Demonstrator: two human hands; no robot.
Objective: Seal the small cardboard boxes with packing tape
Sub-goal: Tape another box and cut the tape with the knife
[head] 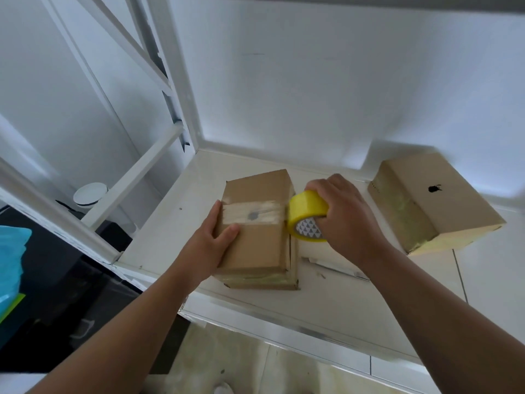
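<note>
Head view, left hand fingers holding apparently shut box, right hand fingers gripping tape roll

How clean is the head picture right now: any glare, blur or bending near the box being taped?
Head view: the wide lens bends the white frame bars on the left; the back wall is washed out, brightest at the right edge; the tape strip across the box glares pale; the tape roll, left hand and right hand look sharp; the second box is slightly soft.
</note>
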